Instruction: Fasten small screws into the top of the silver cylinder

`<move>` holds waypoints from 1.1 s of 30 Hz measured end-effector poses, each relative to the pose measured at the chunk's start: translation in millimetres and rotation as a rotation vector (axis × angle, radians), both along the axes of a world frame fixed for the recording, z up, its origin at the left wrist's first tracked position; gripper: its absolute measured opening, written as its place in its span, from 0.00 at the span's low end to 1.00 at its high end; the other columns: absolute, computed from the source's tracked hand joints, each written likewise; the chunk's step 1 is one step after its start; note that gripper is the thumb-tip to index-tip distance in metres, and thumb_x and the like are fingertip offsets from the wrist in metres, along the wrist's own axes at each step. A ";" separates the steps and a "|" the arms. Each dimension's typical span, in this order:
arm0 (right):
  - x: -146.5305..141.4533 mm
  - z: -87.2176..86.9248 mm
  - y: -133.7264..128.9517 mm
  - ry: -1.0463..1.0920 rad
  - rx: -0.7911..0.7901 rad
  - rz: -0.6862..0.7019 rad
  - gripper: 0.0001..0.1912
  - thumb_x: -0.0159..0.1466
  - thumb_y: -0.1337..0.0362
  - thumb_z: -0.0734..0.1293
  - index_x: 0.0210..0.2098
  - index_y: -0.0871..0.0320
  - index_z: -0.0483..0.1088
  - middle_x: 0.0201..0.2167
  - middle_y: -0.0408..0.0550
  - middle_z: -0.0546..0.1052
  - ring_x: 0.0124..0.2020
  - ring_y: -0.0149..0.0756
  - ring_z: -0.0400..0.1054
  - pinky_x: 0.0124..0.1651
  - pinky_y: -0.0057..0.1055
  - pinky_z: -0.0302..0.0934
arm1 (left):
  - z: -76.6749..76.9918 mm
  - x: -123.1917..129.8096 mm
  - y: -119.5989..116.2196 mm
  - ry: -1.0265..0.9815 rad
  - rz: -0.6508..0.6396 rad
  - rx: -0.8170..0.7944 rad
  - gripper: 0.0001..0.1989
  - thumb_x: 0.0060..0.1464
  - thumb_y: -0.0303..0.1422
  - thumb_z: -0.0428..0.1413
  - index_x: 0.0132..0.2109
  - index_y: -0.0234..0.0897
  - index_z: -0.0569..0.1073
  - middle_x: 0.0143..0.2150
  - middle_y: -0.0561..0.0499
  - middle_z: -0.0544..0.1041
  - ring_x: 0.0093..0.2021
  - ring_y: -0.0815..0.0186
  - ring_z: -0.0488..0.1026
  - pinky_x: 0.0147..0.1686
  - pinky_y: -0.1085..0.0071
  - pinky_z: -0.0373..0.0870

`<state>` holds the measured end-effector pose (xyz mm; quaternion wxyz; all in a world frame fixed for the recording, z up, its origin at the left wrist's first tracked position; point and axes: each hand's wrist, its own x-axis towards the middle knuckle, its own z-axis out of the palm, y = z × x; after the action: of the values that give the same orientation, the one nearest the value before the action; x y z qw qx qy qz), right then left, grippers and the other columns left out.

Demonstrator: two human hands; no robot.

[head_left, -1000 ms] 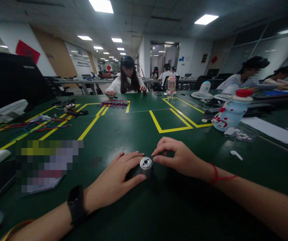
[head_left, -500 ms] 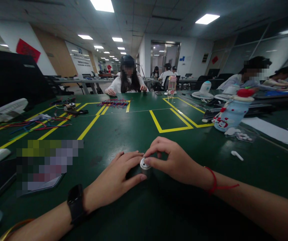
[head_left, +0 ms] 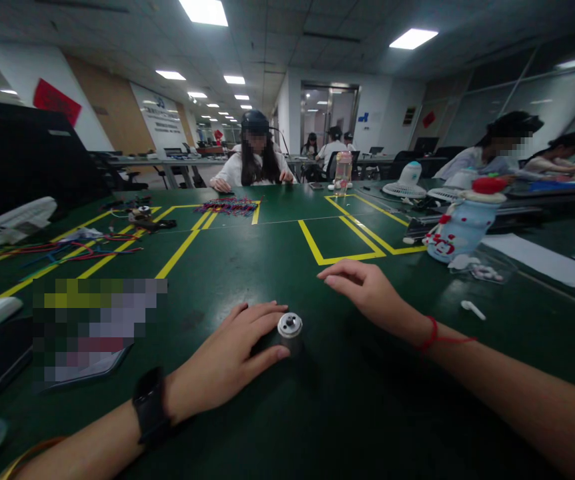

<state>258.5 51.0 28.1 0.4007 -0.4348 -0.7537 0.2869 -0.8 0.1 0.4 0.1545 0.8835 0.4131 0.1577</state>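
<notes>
A small metal cylinder that looks like an electric motor (head_left: 290, 327) stands upright on the table, its round top showing a short central shaft and small dark holes. Around its left side, my left hand (head_left: 242, 350) has the index finger behind and the thumb in front, both against the casing. My right hand (head_left: 370, 293) hovers to the right and farther back, away from the motor. Its fingers are loosely bent, the thumb a little apart from the index finger, and I see nothing held there.
A green table (head_left: 247, 260) with yellow tape lines spreads ahead. Wires (head_left: 87, 247) lie at left, a wire bundle (head_left: 230, 205) farther back. At right are a blue bottle (head_left: 462, 227), a white earbud (head_left: 473, 309) and paper (head_left: 542, 257). A person (head_left: 252, 160) sits opposite.
My right hand has let go of the motor's top and moved right and away from it, uncovering the shaft. My left hand has stayed around the motor.
</notes>
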 end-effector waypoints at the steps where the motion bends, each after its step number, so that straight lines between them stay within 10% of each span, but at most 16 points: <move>1: 8.2 -5.8 9.0 0.068 -0.071 -0.115 0.11 0.60 0.60 0.66 0.34 0.59 0.77 0.31 0.47 0.76 0.29 0.33 0.66 0.34 0.31 0.60 | 0.1 -1.1 -0.2 0.002 0.000 -0.009 0.21 0.64 0.42 0.49 0.62 0.50 0.60 0.65 0.51 0.62 0.64 0.57 0.57 0.63 0.50 0.49; 7: 36.0 -30.9 38.8 0.098 -0.140 -0.250 0.17 0.61 0.55 0.63 0.35 0.63 0.75 0.27 0.48 0.74 0.25 0.31 0.65 0.27 0.29 0.58 | -0.3 -5.1 -1.6 0.013 0.000 -0.029 0.22 0.64 0.41 0.48 0.64 0.52 0.56 0.66 0.52 0.60 0.65 0.56 0.56 0.64 0.46 0.42; 24: -39.7 4.2 -31.3 -0.103 0.130 0.230 0.05 0.60 0.62 0.69 0.36 0.54 0.76 0.39 0.46 0.74 0.41 0.33 0.68 0.45 0.31 0.61 | 0.6 3.5 -0.3 -0.012 0.022 0.023 0.21 0.62 0.43 0.51 0.61 0.50 0.62 0.63 0.50 0.64 0.63 0.55 0.60 0.62 0.47 0.48; 33: -4.6 -3.0 -13.1 -0.191 0.033 0.366 0.07 0.61 0.60 0.69 0.36 0.55 0.76 0.39 0.46 0.74 0.41 0.35 0.68 0.47 0.34 0.60 | -1.3 -1.1 -0.1 0.009 0.023 0.002 0.22 0.63 0.44 0.49 0.62 0.52 0.59 0.64 0.52 0.63 0.64 0.55 0.58 0.63 0.46 0.47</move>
<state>253.9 37.9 25.1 0.2754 -0.3091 -0.8593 0.3002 -1.8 0.0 -1.0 0.1501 0.8795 0.4239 0.1560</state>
